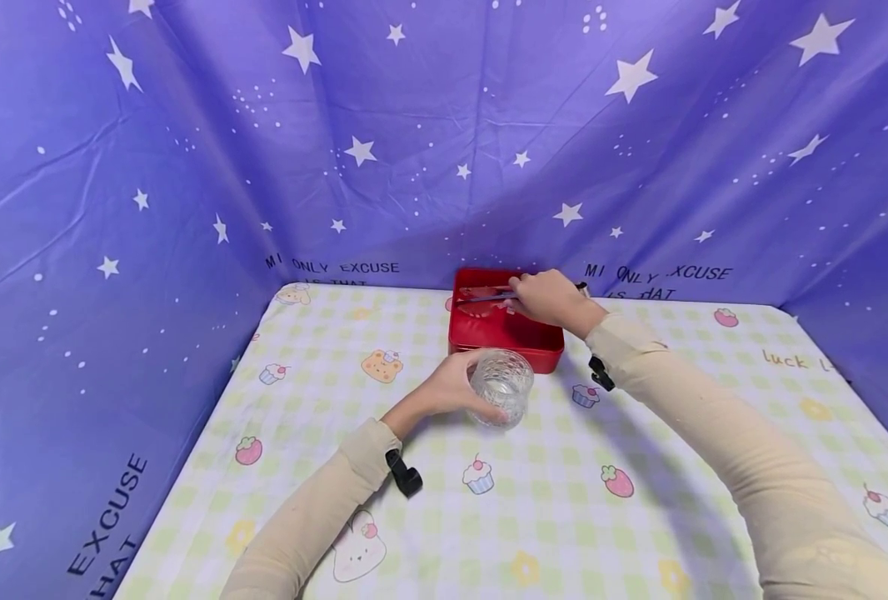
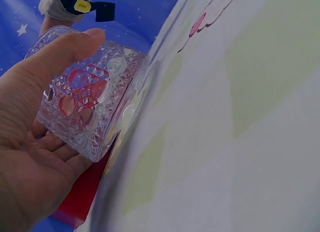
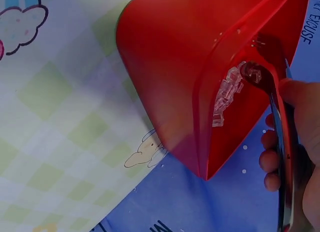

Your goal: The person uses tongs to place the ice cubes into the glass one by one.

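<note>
My left hand (image 1: 450,387) holds a clear glass (image 1: 506,390) with a cut diamond pattern, thumb on the near side and fingers round the other. In the left wrist view the glass (image 2: 87,94) stands close over the tablecloth. A red box (image 1: 515,332) sits just behind it, open at the top. Over that box, my right hand (image 1: 552,298) grips a pair of metal tongs (image 3: 286,162). Their ends reach down inside, where clear ice-like cubes (image 3: 227,94) lie heaped. One cube shows at the rounded tong tip.
A checked tablecloth (image 1: 301,492) printed with cupcakes and strawberries covers the table. Purple-blue curtains (image 1: 414,108) with white stars hang behind and at both sides, close to the box's back. Black straps (image 1: 405,475) are on both wrists.
</note>
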Tool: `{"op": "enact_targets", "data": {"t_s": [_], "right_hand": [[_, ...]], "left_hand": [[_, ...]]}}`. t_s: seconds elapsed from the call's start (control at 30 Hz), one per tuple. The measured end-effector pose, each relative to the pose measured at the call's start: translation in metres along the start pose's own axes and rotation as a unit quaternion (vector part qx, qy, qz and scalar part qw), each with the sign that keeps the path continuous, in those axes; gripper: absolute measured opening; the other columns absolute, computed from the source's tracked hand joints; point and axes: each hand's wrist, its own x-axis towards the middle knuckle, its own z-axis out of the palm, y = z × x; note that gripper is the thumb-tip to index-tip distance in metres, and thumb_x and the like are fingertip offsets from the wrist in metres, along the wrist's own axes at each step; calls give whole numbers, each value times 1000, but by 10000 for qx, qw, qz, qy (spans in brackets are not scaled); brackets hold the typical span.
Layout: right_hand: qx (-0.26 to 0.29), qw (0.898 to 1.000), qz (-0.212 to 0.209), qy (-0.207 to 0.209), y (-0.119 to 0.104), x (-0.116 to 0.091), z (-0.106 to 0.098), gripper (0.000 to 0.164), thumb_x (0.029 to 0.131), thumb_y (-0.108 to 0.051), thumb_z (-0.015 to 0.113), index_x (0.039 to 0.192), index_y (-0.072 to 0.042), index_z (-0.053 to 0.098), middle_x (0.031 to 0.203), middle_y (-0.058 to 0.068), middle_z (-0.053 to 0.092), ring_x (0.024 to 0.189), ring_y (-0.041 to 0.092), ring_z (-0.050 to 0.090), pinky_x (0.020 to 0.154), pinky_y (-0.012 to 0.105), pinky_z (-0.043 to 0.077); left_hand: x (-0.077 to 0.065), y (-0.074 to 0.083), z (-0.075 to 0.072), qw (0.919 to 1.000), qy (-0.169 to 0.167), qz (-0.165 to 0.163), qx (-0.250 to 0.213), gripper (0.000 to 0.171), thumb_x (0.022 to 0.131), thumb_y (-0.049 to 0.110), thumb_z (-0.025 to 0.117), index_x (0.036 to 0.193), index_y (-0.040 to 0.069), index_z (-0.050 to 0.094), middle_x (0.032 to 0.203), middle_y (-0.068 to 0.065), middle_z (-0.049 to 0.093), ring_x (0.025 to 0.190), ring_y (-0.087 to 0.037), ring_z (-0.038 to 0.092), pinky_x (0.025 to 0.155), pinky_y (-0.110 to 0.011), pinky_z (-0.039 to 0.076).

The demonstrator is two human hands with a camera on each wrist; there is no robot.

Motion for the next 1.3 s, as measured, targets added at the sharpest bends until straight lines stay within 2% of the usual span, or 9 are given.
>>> {"op": "enact_targets", "data": {"t_s": [0.23, 0.47, 0.73, 1.0, 1.1, 1.3], "right_hand": [[-106, 9998, 194, -3, -5, 1, 3, 27, 100, -26, 65, 92, 0, 62, 81, 18, 66, 77, 37, 69, 66, 53, 62], [-230, 9985, 444, -228, -6, 9, 6, 13, 98, -9, 58, 102, 1, 65, 98, 20, 69, 90, 38, 69, 72, 52, 62], [-408, 9978, 495, -159, -7, 16, 6, 13, 99, -13, 60, 102, -2, 66, 98, 17, 71, 90, 38, 69, 71, 51, 61], [-407, 9976, 530, -169, -11, 18, 3, 13, 98, -14, 61, 102, -4, 68, 99, 16, 73, 89, 37, 70, 70, 51, 61], [-424, 9976, 538, -126, -12, 18, 2, 13, 98, -16, 63, 101, -5, 69, 98, 16, 73, 88, 36, 70, 69, 50, 61], [-445, 9974, 568, -16, -13, 16, 3, 14, 96, -19, 66, 100, -6, 70, 96, 15, 74, 85, 35, 70, 67, 49, 60]], "left_hand": [[0, 2, 0, 9999, -141, -21, -7, 93, 63, 20, 99, 145, 17, 56, 141, 2, 63, 129, -12, 57, 116, -32, 44], [-1, -1, 0, 9998, -153, -76, -60, 92, 65, 21, 98, 146, 20, 55, 140, 6, 62, 127, -9, 56, 116, -32, 45], [-1, -3, -1, 9998, -169, -73, -102, 90, 66, 21, 97, 145, 20, 54, 141, 5, 62, 127, -10, 56, 115, -31, 44], [-1, -3, -1, 9996, -188, -94, -197, 90, 67, 14, 96, 147, 18, 53, 143, 0, 60, 131, -18, 55, 118, -38, 42], [-2, 2, -1, 9995, -195, -111, -219, 90, 68, 9, 94, 148, 13, 52, 145, -6, 59, 133, -23, 54, 119, -40, 41], [-12, 28, -6, 9994, -197, -158, -228, 85, 70, 6, 91, 146, 4, 52, 143, -13, 60, 131, -26, 55, 117, -37, 44]]}}
